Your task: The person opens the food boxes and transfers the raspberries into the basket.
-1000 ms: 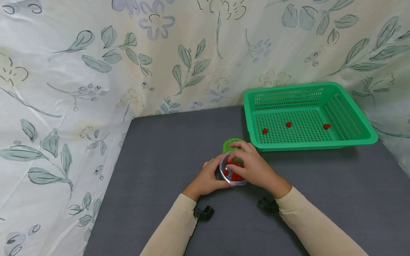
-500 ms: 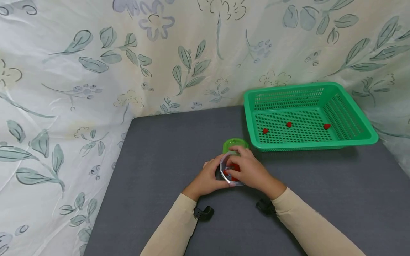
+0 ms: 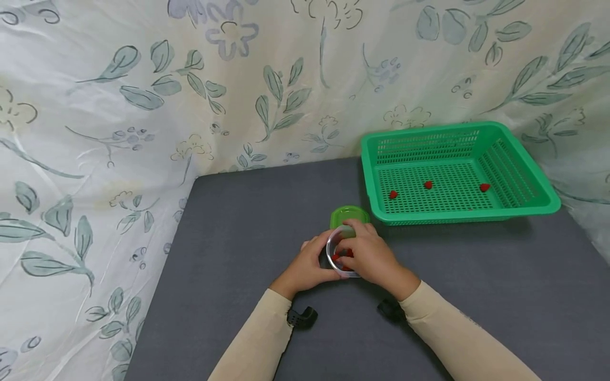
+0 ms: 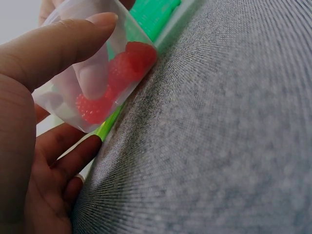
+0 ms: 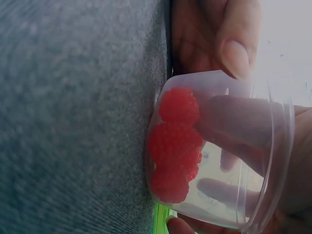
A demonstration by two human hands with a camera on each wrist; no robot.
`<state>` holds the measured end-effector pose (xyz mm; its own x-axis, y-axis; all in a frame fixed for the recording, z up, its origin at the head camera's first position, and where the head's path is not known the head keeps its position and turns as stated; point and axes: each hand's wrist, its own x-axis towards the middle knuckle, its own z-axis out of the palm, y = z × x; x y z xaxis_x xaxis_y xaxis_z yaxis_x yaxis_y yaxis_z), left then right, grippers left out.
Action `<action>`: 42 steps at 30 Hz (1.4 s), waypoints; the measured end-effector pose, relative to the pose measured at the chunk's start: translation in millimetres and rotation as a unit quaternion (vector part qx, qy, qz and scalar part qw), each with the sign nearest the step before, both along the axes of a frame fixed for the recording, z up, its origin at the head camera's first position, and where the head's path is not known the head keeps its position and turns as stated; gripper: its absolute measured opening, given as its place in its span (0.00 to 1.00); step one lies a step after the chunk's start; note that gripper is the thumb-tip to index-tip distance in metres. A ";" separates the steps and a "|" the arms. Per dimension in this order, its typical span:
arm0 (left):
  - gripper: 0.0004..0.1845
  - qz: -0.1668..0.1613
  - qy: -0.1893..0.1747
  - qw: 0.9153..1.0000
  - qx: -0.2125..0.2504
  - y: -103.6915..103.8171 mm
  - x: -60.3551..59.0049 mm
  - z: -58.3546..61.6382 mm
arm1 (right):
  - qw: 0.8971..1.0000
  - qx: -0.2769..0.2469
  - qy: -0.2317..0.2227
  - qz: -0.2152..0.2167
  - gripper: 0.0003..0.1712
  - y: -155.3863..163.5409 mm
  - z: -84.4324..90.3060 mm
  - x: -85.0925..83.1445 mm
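My left hand (image 3: 308, 267) grips a clear plastic cup (image 3: 329, 250) from its left side, thumb at the near side. Several red raspberries (image 5: 174, 146) lie bunched at the cup's bottom. From the right, my right hand (image 3: 376, 260) reaches over the rim with its thumb and fingers inside the cup. Through the wall in the right wrist view, the thumb meets the uppermost raspberry; whether the fingers pinch one is unclear. A green lid (image 3: 344, 213) lies on the table just beyond the cup, partly behind the right hand.
A green perforated basket (image 3: 469, 216) stands at the back right, with three raspberries (image 3: 428, 184) spread over its floor. Dark grey cloth (image 3: 257, 222) covers the table. A floral-printed curtain (image 3: 200, 111) hangs behind and at the left.
My right hand has sunk deeper into the cup and shifted slightly left, its fingers drawing closer together. The left hand and cup have stayed in place.
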<state>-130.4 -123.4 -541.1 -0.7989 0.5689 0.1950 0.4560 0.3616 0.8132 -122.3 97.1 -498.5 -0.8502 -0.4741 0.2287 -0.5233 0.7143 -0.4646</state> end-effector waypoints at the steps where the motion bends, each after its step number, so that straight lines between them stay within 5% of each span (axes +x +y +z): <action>1: 0.54 0.000 0.001 1.000 0.001 -0.3 0.1 -0.2 | 1.000 0.003 0.006 0.000 0.09 -0.7 0.0 0.5; 20: 0.55 0.009 -0.010 1.000 -0.007 -0.3 1.1 1.0 | 1.000 -0.017 0.015 0.004 0.08 -0.2 -4.1 -2.1; 42: 0.54 0.012 -0.015 1.000 -0.012 -0.5 -0.2 -1.1 | 0.995 -0.093 0.027 0.004 0.07 6.1 11.2 -3.8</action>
